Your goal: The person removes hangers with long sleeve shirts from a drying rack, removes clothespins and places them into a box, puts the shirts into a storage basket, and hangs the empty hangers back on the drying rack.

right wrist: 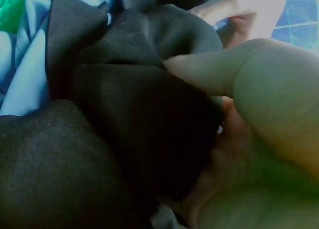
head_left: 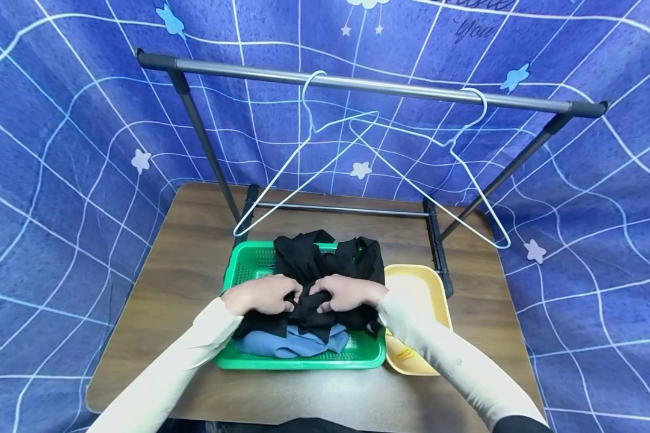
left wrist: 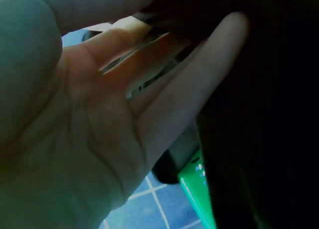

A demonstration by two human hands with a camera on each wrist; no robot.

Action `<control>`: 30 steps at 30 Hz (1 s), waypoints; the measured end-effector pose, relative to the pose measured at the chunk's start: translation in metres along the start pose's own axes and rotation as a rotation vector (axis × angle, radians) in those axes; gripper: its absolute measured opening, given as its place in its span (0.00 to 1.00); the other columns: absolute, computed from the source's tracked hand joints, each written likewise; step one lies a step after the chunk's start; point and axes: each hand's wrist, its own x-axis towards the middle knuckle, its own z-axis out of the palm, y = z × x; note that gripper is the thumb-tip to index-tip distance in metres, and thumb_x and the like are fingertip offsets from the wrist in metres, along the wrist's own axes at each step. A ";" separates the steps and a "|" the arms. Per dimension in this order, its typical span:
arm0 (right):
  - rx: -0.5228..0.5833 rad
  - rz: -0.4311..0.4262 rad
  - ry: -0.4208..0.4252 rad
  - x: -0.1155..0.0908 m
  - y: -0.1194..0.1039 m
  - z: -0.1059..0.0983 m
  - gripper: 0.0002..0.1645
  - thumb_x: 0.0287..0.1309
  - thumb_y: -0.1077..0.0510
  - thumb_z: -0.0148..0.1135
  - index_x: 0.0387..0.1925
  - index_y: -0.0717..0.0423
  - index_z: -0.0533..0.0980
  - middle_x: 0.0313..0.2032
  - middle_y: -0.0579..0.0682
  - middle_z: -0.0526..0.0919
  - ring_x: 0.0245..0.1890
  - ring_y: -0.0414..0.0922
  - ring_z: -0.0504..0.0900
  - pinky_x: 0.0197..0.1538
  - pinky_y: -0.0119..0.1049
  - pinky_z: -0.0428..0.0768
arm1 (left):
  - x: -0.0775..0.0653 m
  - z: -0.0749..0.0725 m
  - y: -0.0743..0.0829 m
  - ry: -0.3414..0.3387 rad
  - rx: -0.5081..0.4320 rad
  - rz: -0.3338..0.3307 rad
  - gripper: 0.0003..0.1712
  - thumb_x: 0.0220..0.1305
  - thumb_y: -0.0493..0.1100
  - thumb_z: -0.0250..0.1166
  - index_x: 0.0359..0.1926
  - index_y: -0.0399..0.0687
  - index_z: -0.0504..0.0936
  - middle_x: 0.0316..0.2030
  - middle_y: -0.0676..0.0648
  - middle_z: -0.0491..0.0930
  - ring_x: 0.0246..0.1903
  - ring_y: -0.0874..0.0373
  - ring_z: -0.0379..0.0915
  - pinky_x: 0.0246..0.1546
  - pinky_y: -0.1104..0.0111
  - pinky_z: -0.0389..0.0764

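A black garment (head_left: 303, 261) lies bunched in the green basket (head_left: 300, 364), spilling over its far rim. My left hand (head_left: 265, 294) pinches a fold of the black cloth between thumb and fingers. Just to its right, my right hand (head_left: 352, 293) grips the same cloth, as the right wrist view also shows with the thumb on top of the black fabric (right wrist: 134, 104). Under the near side of the black cloth is a blue garment (head_left: 289, 344). In the left wrist view, the left fingertips disappear into dark cloth.
A yellow tray (head_left: 436, 294) stands against the basket's right side, partly behind the right sleeve. Behind the basket, a metal clothes rack (head_left: 379, 88) carries two pale wire hangers, one left (head_left: 273, 180) and one right (head_left: 479, 186). Everything stands on a wooden table (head_left: 157, 307).
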 end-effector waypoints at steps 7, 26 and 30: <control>-0.090 0.013 0.126 -0.033 -0.035 -0.025 0.25 0.72 0.43 0.70 0.62 0.51 0.81 0.59 0.47 0.82 0.62 0.45 0.79 0.69 0.41 0.74 | -0.021 -0.018 -0.004 0.216 0.011 -0.020 0.07 0.76 0.46 0.68 0.51 0.60 0.87 0.53 0.57 0.85 0.50 0.54 0.80 0.53 0.52 0.81; -0.165 0.572 0.531 -0.079 0.016 -0.081 0.50 0.67 0.30 0.68 0.75 0.59 0.70 0.66 0.63 0.78 0.63 0.62 0.79 0.63 0.62 0.78 | 0.048 -0.052 -0.023 0.464 0.042 -0.397 0.37 0.77 0.69 0.60 0.70 0.46 0.78 0.62 0.37 0.78 0.56 0.38 0.80 0.55 0.41 0.79; -0.132 0.592 0.415 -0.076 0.030 -0.080 0.49 0.66 0.32 0.70 0.72 0.63 0.73 0.65 0.64 0.81 0.64 0.63 0.80 0.65 0.60 0.77 | 0.067 -0.054 -0.028 0.312 0.060 -0.496 0.48 0.74 0.76 0.54 0.76 0.44 0.73 0.72 0.34 0.73 0.67 0.31 0.73 0.64 0.37 0.72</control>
